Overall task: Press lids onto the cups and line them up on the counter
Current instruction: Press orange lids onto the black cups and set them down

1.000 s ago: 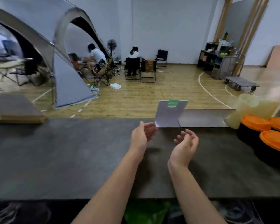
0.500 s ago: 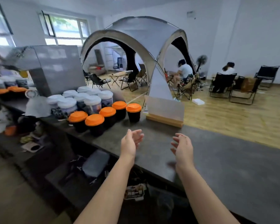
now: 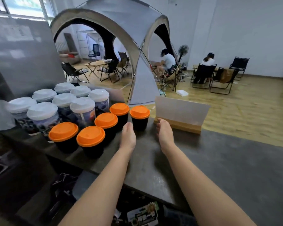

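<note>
Right, both my arms reach out over the dark tabletop (image 3: 219,160). My left hand (image 3: 128,137) lies with fingers straight and together, pointing at the nearest black cup with an orange lid (image 3: 139,117); the fingertips sit just beside its base, and I cannot tell if they touch. My right hand (image 3: 164,133) is flat-fingered too, holding nothing, its tips close to the wooden base of the card stand (image 3: 180,115), on the cup's other side. So that cup stands between my two hands. To its left, four more orange-lidded black cups (image 3: 91,139) run back toward me in a loose double row, all lids on. Behind them is a cluster of white-lidded printed cups (image 3: 82,110), lids on as well. Beyond the tabletop, a grey dome tent (image 3: 121,26) and two seated people (image 3: 167,61) on folding chairs.
</note>
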The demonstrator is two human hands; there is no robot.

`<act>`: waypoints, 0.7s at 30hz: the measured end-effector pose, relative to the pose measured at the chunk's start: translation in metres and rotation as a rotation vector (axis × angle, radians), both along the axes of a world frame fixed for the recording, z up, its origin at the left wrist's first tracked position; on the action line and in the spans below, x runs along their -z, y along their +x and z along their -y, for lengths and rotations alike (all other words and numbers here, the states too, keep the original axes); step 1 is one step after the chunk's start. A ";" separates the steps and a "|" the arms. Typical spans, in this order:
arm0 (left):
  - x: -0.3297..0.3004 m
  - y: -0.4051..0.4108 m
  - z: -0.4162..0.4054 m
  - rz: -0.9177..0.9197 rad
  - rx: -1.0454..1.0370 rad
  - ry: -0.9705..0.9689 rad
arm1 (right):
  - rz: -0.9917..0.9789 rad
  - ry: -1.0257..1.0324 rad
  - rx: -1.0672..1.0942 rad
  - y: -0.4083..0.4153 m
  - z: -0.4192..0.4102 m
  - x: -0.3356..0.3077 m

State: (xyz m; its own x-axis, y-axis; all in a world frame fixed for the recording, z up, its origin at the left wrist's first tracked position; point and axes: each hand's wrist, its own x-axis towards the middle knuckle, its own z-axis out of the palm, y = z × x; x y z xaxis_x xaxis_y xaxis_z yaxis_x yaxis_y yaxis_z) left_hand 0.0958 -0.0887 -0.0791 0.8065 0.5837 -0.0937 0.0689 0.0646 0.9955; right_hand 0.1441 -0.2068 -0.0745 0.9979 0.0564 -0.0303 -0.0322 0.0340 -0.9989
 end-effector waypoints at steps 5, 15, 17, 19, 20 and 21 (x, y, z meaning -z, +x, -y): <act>-0.001 0.038 -0.001 -0.009 -0.032 0.011 | -0.052 0.065 -0.059 0.031 -0.023 -0.005; 0.003 0.022 0.022 0.032 -0.088 -0.093 | 0.165 -0.072 -0.028 0.001 -0.004 -0.015; 0.001 0.008 0.043 0.028 -0.085 -0.049 | 0.173 -0.055 -0.017 -0.014 0.021 -0.017; -0.002 -0.005 0.072 0.038 -0.072 0.037 | 0.178 -0.029 0.016 -0.028 0.050 -0.016; -0.004 -0.009 0.088 0.053 -0.056 0.075 | 0.184 -0.010 0.050 -0.035 0.065 -0.016; -0.005 -0.013 0.105 0.073 -0.034 0.100 | 0.192 0.005 0.096 -0.041 0.081 -0.015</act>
State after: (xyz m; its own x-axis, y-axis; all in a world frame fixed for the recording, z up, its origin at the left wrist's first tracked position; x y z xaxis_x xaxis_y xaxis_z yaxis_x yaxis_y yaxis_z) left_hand 0.0824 -0.1933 -0.0745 0.7886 0.6144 0.0246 -0.0046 -0.0342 0.9994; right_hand 0.1034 -0.2874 -0.0597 0.9861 -0.0398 0.1611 0.1624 0.0331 -0.9862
